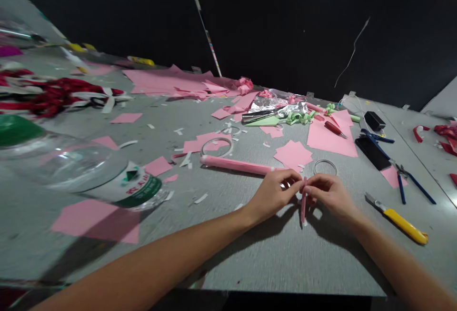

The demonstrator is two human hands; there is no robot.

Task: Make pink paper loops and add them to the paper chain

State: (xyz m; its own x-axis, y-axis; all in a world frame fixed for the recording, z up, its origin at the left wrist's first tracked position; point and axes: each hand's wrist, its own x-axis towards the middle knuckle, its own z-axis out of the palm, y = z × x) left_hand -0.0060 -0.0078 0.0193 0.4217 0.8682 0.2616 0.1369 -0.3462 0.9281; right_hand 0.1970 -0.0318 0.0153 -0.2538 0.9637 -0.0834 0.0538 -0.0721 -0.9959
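My left hand (274, 190) and right hand (332, 194) both have their grip pinched on the far end of a narrow pink paper strip (303, 207); it lies between them, long axis toward me, neither hand clearly nearer.

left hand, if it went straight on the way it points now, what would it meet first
Past the narrow pink paper strip held between the hands, the left hand would likely meet the right hand first, though depth is unclear.

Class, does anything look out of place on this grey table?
Yes: the yellow-handled utility knife lies beside the right hand, its metal blade apparently bare, which looks careless; small white scraps litter the grey table untidily.
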